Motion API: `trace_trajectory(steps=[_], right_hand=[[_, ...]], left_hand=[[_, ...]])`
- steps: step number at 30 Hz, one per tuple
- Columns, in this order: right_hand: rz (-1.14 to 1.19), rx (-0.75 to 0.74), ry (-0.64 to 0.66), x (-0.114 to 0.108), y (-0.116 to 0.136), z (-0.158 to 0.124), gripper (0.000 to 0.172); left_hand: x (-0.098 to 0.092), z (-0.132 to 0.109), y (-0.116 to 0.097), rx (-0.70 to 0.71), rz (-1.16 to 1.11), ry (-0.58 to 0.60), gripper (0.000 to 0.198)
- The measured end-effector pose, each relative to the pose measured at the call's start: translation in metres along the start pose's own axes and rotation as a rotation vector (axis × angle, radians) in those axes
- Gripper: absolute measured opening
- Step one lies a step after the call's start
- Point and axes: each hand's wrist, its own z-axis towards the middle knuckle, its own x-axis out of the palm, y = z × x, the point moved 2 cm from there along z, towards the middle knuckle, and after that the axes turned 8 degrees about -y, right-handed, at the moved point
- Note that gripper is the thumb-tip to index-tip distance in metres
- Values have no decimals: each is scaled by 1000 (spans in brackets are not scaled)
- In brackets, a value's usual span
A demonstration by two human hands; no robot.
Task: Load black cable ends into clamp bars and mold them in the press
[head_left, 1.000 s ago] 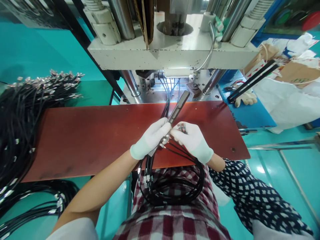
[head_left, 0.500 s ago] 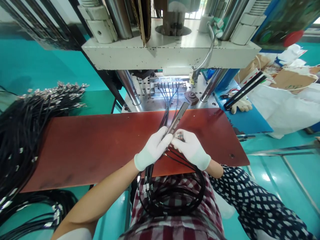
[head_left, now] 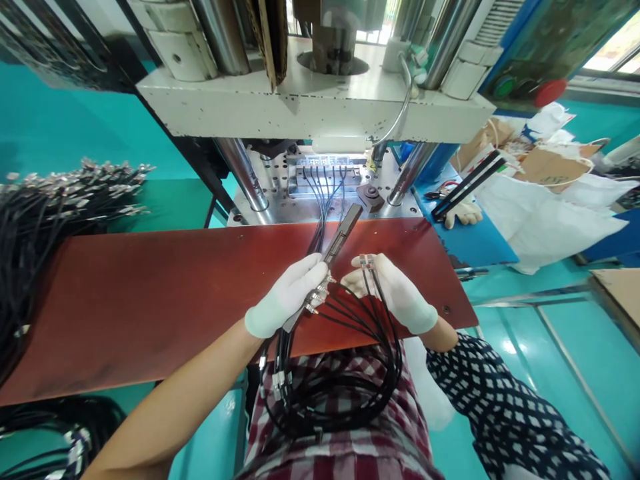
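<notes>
Both my hands wear white gloves and meet over the near edge of a red-brown work board (head_left: 150,293). My left hand (head_left: 290,293) is closed round a long dark metal bar (head_left: 343,233) and several metal cable ends. My right hand (head_left: 393,290) is closed on two or three black cables, their metal plugs (head_left: 367,261) poking up between the fingertips. The black cables (head_left: 340,393) loop down into my lap. Further cables (head_left: 325,193) run from the board into the lit fixture of the press (head_left: 310,100).
A big pile of black cables with metal ends (head_left: 55,213) lies at the left. The press columns (head_left: 240,173) stand behind the board. At the right are a blue surface (head_left: 470,243) with a glove, black strips (head_left: 467,180), and white bags and cardboard (head_left: 545,200).
My right hand has drawn a little away from my left, lifting a few cable ends clear of the bundle. The view has shifted slightly.
</notes>
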Motion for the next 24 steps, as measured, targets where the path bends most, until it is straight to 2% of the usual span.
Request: trace_trajectory(steps=[5, 9, 11, 14, 16, 20, 24], right_hand=[[-5, -188, -2, 1, 4, -11, 35], [90, -69, 201, 8, 11, -15, 32], [44, -77, 232, 13, 15, -14, 30], [-186, -261, 43, 22, 22, -13, 27], [-271, -322, -63, 27, 24, -13, 23], [-379, -371, -140, 33, 23, -14, 22], [-478, -460, -217, 33, 17, -15, 19]], left_hand=[[0, 1, 0, -13, -10, 6, 38], [-2, 1, 3, -23, 1, 44, 38], [-3, 2, 5, -35, -2, 61, 38], [-3, 2, 5, -36, -8, 69, 37], [-2, 1, 4, -24, 0, 76, 37], [0, 0, 3, -6, 40, 79, 38], [-2, 0, 0, 171, 357, -38, 36]])
